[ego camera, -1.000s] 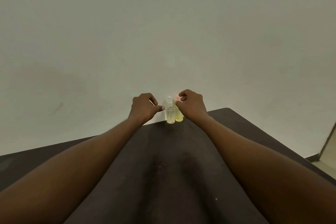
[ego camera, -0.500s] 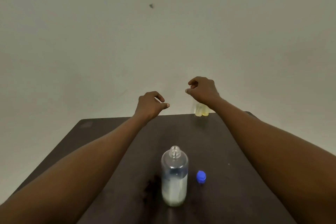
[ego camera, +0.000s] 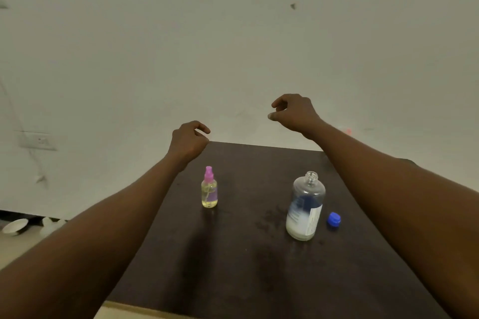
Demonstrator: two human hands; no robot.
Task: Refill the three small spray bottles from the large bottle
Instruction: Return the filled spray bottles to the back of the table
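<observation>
A small spray bottle [ego camera: 209, 190] with a pink nozzle and yellowish liquid stands upright on the dark table [ego camera: 241, 267]. To its right the large clear bottle [ego camera: 305, 208] stands uncapped, whitish liquid in its lower part. Its blue cap [ego camera: 333, 220] lies just right of it. My left hand [ego camera: 189, 141] hovers above the table's far left corner, fingers loosely curled, holding nothing. My right hand [ego camera: 294, 114] hangs higher, past the far edge, fingers also loosely curled and empty. The other small bottles are out of sight.
A pale wall fills the background, with a socket plate [ego camera: 39, 141] at the left. On the floor at the lower left lie a white bowl [ego camera: 14, 226] and other pale items. The table's near edge [ego camera: 145, 309] shows light trim.
The view swung left and down: the pink-nozzled spray bottle came into view and the two yellowish bottles at the far edge left it. Both hands drew back from those bottles, empty.
</observation>
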